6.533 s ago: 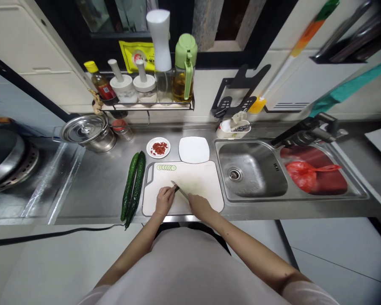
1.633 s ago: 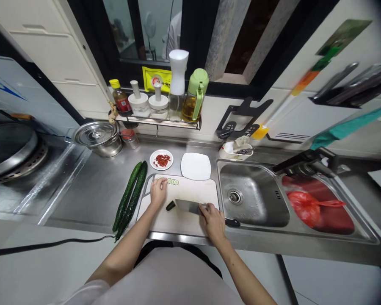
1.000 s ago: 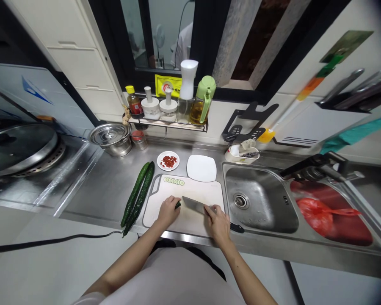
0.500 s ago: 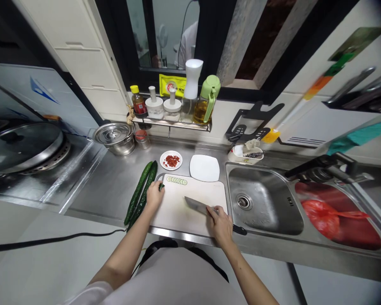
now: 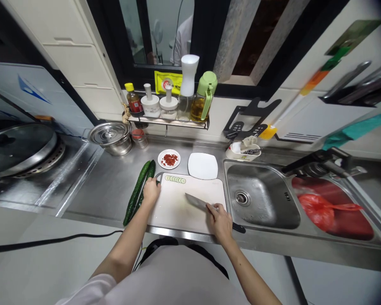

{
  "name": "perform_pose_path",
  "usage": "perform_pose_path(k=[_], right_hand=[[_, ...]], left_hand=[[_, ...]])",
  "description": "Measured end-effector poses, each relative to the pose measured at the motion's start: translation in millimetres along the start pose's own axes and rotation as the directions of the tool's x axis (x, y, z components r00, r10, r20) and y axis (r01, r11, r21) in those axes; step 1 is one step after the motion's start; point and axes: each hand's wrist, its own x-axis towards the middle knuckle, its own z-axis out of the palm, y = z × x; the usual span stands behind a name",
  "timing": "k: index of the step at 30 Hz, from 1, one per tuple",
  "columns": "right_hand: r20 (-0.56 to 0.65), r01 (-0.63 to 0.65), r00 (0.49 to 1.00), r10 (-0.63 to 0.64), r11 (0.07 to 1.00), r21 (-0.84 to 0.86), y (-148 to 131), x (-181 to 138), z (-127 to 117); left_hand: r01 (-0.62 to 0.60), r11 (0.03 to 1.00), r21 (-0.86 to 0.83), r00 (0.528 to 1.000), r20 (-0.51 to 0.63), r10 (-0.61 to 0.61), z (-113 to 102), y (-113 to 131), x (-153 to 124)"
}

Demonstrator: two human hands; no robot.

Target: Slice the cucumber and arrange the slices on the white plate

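A white cutting board (image 5: 190, 207) lies on the steel counter with a row of cucumber slices (image 5: 175, 179) along its far edge. My right hand (image 5: 220, 219) is closed round the handle of a kitchen knife (image 5: 197, 201), whose blade lies over the board. My left hand (image 5: 151, 190) rests at the board's left edge, its fingers curled on the nearer of two whole cucumbers (image 5: 139, 190) lying beside the board.
Behind the board are a small dish of red chilli pieces (image 5: 169, 159) and a white square plate (image 5: 202, 165). A double sink (image 5: 260, 199) lies to the right, with a red bag (image 5: 317, 209). A steel pot (image 5: 109, 137), a wok (image 5: 15, 148) and a condiment rack (image 5: 168, 108) stand to the left and behind.
My left hand left the middle of the board, carried a cucumber end to the board's left edge, then settled on the whole cucumbers. The knife hand stayed over the board.
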Motion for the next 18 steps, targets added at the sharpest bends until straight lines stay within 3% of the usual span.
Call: perform_pose_path(k=[4,11,18], right_hand=[[-0.018,-0.022,1.000,0.024,0.995,0.092,-1.7,1.2,-2.0],[0.017,-0.157,0.987,0.161,0.923,0.350,-1.8,7.0,-1.6],[0.133,-0.238,0.968,0.212,0.946,0.219,-4.2,7.2,-6.3]], left_hand=[[-0.040,0.999,-0.022,0.997,-0.069,0.039,2.6,8.9,-5.3],[-0.315,0.936,-0.154,0.949,-0.019,0.316,17.6,53.5,-6.7],[-0.409,0.912,-0.019,0.902,0.140,0.408,28.3,90.8,6.7]])
